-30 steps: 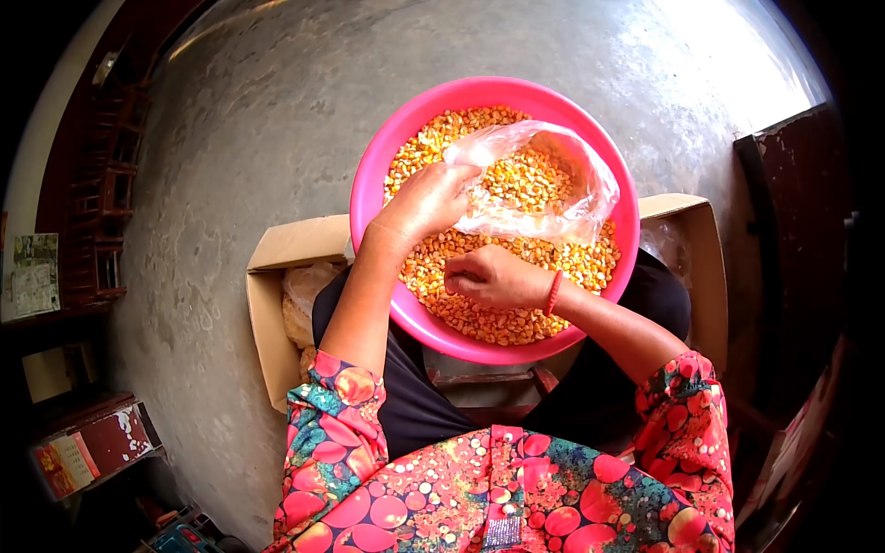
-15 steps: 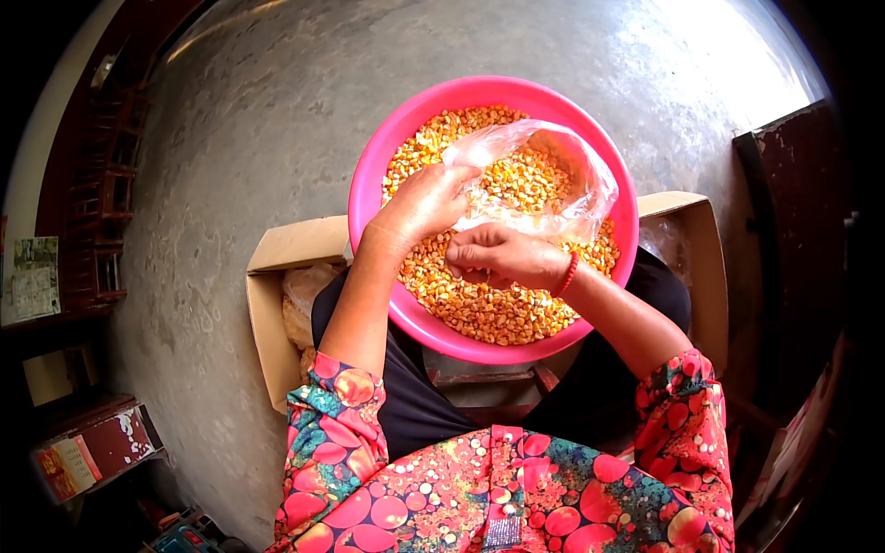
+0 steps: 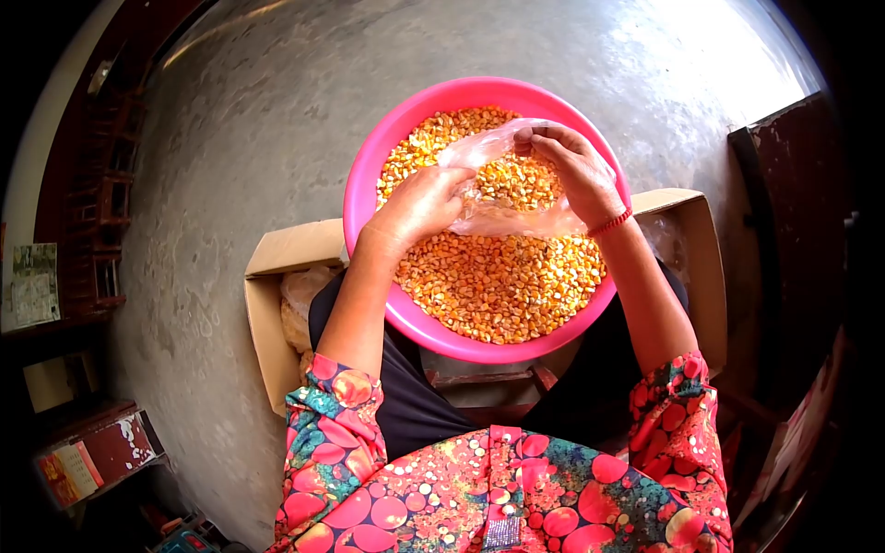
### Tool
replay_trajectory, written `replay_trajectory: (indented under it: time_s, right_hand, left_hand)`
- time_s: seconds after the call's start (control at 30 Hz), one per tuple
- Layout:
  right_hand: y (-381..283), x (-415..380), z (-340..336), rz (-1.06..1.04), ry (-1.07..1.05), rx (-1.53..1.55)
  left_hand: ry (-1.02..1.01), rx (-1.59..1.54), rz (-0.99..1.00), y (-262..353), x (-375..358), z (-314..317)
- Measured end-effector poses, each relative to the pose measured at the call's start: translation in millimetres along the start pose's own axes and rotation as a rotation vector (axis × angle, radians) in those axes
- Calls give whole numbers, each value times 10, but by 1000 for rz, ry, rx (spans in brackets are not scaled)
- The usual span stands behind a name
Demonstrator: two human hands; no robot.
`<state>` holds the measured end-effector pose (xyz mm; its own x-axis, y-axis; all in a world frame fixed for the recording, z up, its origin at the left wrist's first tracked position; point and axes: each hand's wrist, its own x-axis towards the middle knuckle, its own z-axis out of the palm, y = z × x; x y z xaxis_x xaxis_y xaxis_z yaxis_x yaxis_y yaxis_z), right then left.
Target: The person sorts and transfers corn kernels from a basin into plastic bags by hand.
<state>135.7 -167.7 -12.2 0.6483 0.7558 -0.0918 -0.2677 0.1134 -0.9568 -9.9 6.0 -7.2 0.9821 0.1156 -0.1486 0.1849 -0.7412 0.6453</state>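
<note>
A pink basin (image 3: 424, 335) full of yellow-orange corn kernels (image 3: 502, 290) rests over my lap. Above the corn, a clear plastic bag (image 3: 516, 221) is spread with its mouth wide, and kernels show within its outline. My left hand (image 3: 426, 205) is closed on the bag's left edge. On the far right side of the bag, my right hand (image 3: 573, 170), with a red bracelet at the wrist, pinches the upper rim between thumb and fingers.
Cardboard boxes flank my legs, the left box (image 3: 265, 323) and the right box (image 3: 708, 276), with plastic bags inside. Wooden chairs (image 3: 101, 212) line the left wall. Dark furniture (image 3: 802, 194) stands at right on the grey concrete floor (image 3: 221, 184).
My right hand has moved up and right from over the lower corn to the bag's upper rim. My left hand has stayed at the bag's left edge. The basin has shifted slightly left.
</note>
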Motion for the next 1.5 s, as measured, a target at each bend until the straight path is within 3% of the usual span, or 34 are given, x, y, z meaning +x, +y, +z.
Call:
replay_trajectory:
  time_s: [0.07,0.13,0.17,0.23,0.33,0.4,0.47,0.5,0.6,0.9,1.03,1.13,1.2,1.27,1.37,1.43,1.5]
  right_hand:
    - [2,3,6,-32,17,-16]
    - [-21,5,22,-125,39,-397]
    - [-45,-1,40,-125,39,-397]
    - [-90,-46,113,-159,-91,-541]
    - [24,-236,360,-156,-350,-432]
    - [17,-365,502,-373,-609,-745]
    - [273,-518,599,-379,-666,-1037]
    - [396,-583,637,-530,-624,-1140]
    - [545,-690,704,-613,-654,-1327]
    - [590,-794,801,-428,-870,-1369]
    - [513,-775,810,-330,-913,-1366]
    - [510,-708,781,-184,-788,-1104]
    - [642,-638,754,-127,-572,-473]
    - [319,-607,775,489,-521,-160]
    - [360,-552,715,516,-559,-155]
    - [353,-524,710,544,-698,-144]
    - [178,-486,672,539,-658,-116]
  left_hand:
    - [-7,0,-5,20,-6,-21]
    - [-14,-1,-11,20,-7,-28]
    - [-10,1,-11,9,-4,-22]
    - [-6,3,-12,-9,-8,-12]
    - [-16,-19,4,-26,-11,-9]
    - [-15,-18,-13,-29,-5,-2]
    - [-15,-10,-3,-49,-6,1]
    - [-16,-12,-5,-47,-6,4]
    - [-26,-16,-13,-26,3,-1]
    - [-21,-32,-30,-20,-9,-5]
    - [-10,-25,-8,-23,-9,0]
    - [-5,-9,10,-36,-16,5]
    - [-3,-11,6,-31,-20,5]
    - [-1,-12,4,-20,-21,-2]
    - [-17,-14,-17,4,-15,-13]
    - [-22,-14,-7,0,-18,-20]
    - [-15,-15,6,-30,-16,-8]
